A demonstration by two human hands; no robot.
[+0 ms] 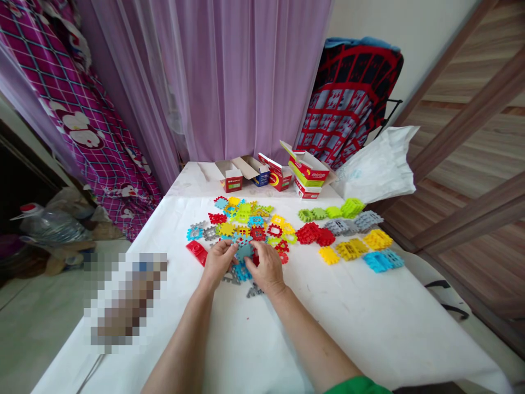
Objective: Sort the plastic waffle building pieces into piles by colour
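White table (344, 328), plastic pieces (244, 210), lilac curtain (254, 76) behind.

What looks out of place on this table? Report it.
The smooth red piece just beside the left hand looks odd: the jumbled pieces near it have toothed edges. Nothing looks clearly spilled or damaged, though a pixelated patch hides part of the table's left.

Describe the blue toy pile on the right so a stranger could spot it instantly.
On the white table, look right to the toy piles grouped by colour. Just in front of the yellow row, at its right end, sits the blue pile, the only blue one there.
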